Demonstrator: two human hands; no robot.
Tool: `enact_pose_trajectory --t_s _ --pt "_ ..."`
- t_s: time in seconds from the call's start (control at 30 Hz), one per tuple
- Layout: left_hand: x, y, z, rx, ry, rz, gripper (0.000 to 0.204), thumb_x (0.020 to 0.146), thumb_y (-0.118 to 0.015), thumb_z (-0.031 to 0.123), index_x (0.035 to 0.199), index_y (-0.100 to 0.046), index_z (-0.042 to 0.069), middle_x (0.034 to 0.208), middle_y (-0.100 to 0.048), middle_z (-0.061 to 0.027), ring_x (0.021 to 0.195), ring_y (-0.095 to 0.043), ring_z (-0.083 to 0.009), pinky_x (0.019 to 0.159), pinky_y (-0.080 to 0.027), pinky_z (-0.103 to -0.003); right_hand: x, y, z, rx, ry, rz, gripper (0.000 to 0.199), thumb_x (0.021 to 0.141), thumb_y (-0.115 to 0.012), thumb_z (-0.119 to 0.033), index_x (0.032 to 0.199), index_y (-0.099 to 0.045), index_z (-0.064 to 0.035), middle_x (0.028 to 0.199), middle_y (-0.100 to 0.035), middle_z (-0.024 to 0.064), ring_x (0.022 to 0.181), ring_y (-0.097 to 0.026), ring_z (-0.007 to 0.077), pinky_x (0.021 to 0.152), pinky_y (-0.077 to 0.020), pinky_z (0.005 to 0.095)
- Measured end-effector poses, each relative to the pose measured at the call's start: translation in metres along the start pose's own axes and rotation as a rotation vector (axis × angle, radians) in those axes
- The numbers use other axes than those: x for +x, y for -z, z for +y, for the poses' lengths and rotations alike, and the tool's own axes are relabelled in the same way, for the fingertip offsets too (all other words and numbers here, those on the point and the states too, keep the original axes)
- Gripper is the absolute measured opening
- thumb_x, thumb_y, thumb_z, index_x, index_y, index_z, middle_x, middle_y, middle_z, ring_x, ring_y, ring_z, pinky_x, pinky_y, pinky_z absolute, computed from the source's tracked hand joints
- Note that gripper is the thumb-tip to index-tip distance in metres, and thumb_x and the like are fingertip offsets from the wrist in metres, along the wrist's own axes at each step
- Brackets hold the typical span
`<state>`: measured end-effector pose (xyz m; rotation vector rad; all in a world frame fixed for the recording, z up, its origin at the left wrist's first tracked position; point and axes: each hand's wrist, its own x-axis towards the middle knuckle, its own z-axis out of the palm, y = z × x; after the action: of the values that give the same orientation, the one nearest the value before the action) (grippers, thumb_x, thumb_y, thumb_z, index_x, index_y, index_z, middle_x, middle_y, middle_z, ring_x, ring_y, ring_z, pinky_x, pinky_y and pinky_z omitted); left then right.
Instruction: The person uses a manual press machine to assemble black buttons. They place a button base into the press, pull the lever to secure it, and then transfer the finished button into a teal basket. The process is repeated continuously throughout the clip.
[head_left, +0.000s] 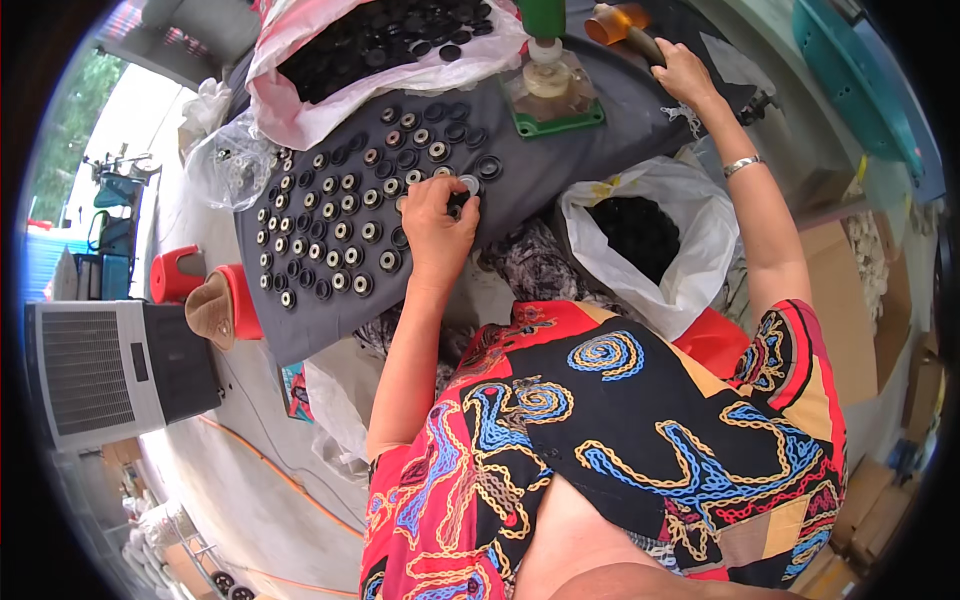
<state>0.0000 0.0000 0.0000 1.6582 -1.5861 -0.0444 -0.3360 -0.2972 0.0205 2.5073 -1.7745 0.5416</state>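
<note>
My left hand (440,222) is closed at the right side of the spread of parts, its thumb and fingers pinching a small black ring (457,201). A pale translucent ring (470,184) shows at the fingertips; whether it sits on the black one I cannot tell. Rows of round black rings (343,231), many with metal centres like small bearings, lie on the dark cloth (325,335). Out to the far right, my right hand (687,77) grips the dark handle of what looks like a mallet with an amber cylindrical head (613,24). Beyond my left hand stands a green-based press (560,122).
A pink-white sack (290,122) of black rings lies at the back. A white bag (600,250) with dark pieces stands near my right side. A clear bag (235,160) rests at the cloth's left edge. Leftward are a red stool (245,310) and an air cooler (90,370).
</note>
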Motion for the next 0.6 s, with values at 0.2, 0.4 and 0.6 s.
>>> enact_pose_trajectory --t_s 0.2,0.4,0.6 --pt "0.003 -0.013 0.002 0.132 -0.144 0.062 0.032 0.070 -0.074 0.010 0.102 -0.075 0.013 0.093 -0.067 -0.0045 0.092 -0.059 -0.0238 0.082 -0.040 -0.039 -0.004 0.016 -0.007 -0.086 0.029 0.089 0.035 0.084 -0.066 -0.026 0.114 -0.062 -0.0075 0.109 -0.065 0.0219 0.105 -0.063 0.0412 0.088 -0.0518 0.0521" --pt "-0.002 -0.009 0.000 0.257 -0.212 0.062 0.032 0.070 -0.077 0.009 0.101 -0.075 0.012 0.093 -0.068 -0.0044 0.093 -0.061 -0.0232 0.082 -0.042 -0.039 -0.006 0.041 -0.039 0.036 0.154 0.254 0.033 0.087 -0.066 -0.023 0.113 -0.062 -0.0045 0.107 -0.066 0.0212 0.098 -0.066 0.0365 0.087 -0.0523 0.0485" --pt "0.001 -0.012 -0.006 0.235 -0.272 0.087 0.033 0.066 -0.079 0.010 0.099 -0.075 0.013 0.091 -0.068 -0.0046 0.090 -0.061 -0.0237 0.079 -0.040 -0.039 0.025 0.090 -0.073 0.700 0.088 0.444 0.037 0.094 -0.062 -0.028 0.109 -0.063 0.0055 0.092 -0.068 0.0117 0.084 -0.065 0.0246 0.079 -0.0525 0.0366"
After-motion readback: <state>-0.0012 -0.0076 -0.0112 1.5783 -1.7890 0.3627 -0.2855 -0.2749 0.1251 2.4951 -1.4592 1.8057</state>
